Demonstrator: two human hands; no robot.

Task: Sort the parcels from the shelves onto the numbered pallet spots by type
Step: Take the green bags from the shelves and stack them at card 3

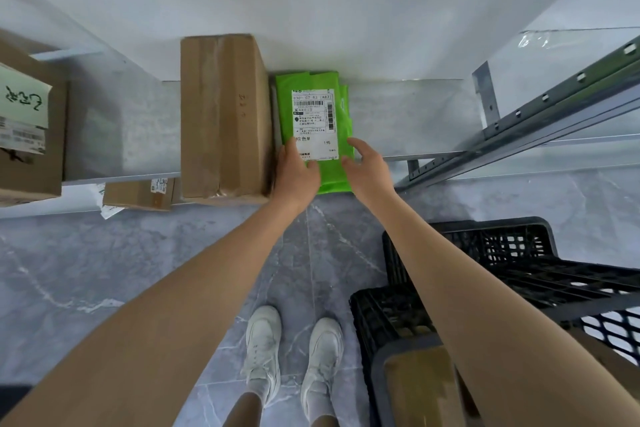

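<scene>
The left hand gripped the near left corner of a bright green plastic mailer bag. Its thumb lay on top, across the lower edge of the white printed shipping label, and its fingers were curled at the bag's left edge. The right hand sat on the bag's near right corner, thumb on the top surface and fingers curved along the right edge. Whether those fingers reached under the bag and held it could not be told. Both forearms stretched straight forward from the body, nearly parallel, with the wrists close together above the shelf's front lip.

The green bag lay flat on the grey metal shelf, label up, its near end hanging just past the front edge. Its left side touched a long brown cardboard box sealed with clear tape. Well apart to the left stood another brown cardboard box with a pale green handwritten slip. A small cardboard carton showed on a lower level. Black plastic lattice crates stood on the right over the grey marbled floor, beside the person's white trainers.
</scene>
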